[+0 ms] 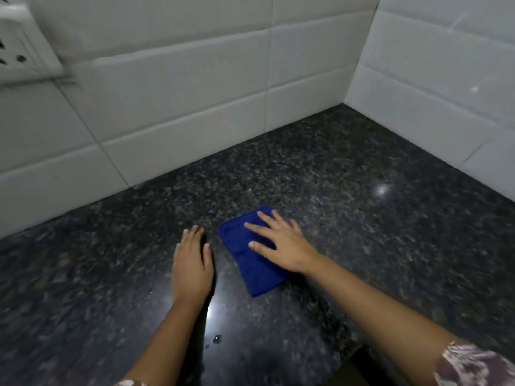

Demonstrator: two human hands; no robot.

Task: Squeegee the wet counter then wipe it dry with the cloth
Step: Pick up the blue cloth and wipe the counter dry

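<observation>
Now one folded blue cloth (250, 260) lies under the flat, spread right hand (281, 246); left hand (191, 266) flat on the counter (390, 246)

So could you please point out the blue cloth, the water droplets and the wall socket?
Folded blue cloth (259, 277): head view, bare near half.
Small water droplets (217, 339): head view, largest drop.
White plastic wall socket (21, 48): head view, faceplate.

No text, label, brand, number or sign can be read anywhere: none is seen on the folded blue cloth (250, 263), the speckled dark granite worktop (362, 218), the white wall tiles (181, 87) or the white wall socket (19, 48).
</observation>
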